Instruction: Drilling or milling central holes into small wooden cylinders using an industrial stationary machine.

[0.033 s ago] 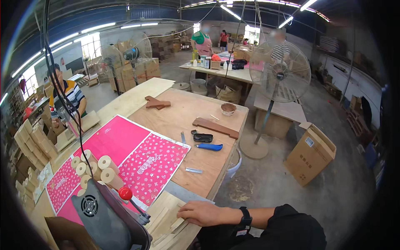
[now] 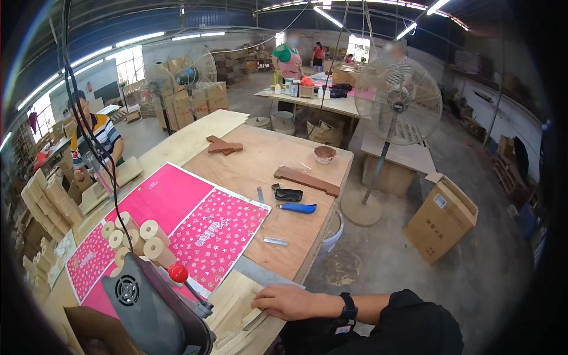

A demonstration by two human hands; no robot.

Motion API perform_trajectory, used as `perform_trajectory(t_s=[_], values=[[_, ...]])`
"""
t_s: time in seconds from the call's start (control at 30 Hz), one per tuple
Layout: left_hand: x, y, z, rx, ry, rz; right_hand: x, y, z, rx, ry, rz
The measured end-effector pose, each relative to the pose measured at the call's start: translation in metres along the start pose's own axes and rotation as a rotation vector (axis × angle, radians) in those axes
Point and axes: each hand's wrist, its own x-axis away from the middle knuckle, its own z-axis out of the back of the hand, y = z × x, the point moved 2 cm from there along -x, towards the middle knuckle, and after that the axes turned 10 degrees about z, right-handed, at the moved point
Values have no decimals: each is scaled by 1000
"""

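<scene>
Near the lower edge, my right hand point(image 2: 284, 302) curls its fingers over the edge of some thin pale wooden strips point(image 2: 234, 305). A dark band circles that wrist. Left of the strips stands a bench machine point(image 2: 157, 302) with a grey vented housing and a lever ending in a red ball knob point(image 2: 177, 273). The machine hides part of the bench behind it. My left hand cannot be made out. Several pale wooden cylinders with holes in their ends point(image 2: 158, 251) are stacked beyond the machine, on a pink patterned sheet point(image 2: 216, 236).
A blue utility knife point(image 2: 297, 207), a black case point(image 2: 289, 194), brown wooden pieces point(image 2: 305, 180) and a small bowl point(image 2: 324, 155) lie on the bench point(image 2: 266, 148). A pedestal fan point(image 2: 397, 106) and a carton point(image 2: 441, 222) stand at right. A co-worker point(image 2: 97, 133) sits at left.
</scene>
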Motion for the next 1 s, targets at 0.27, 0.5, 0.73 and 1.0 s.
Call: perform_trajectory(t_s=[0.27, 0.5, 0.73, 1.0], values=[[37, 30, -1, -45, -1, -131, -1, 0, -7, 23, 2, -25], [177, 62, 133, -1, 26, -295, -3, -1, -7, -66, -24, -39], [294, 81, 242, 1656, -418, -80, -2, 6, -14, -168, -21, -113], [403, 91, 193, 1848, -769, 434, -4, 10, -16, -164, 169, -41]])
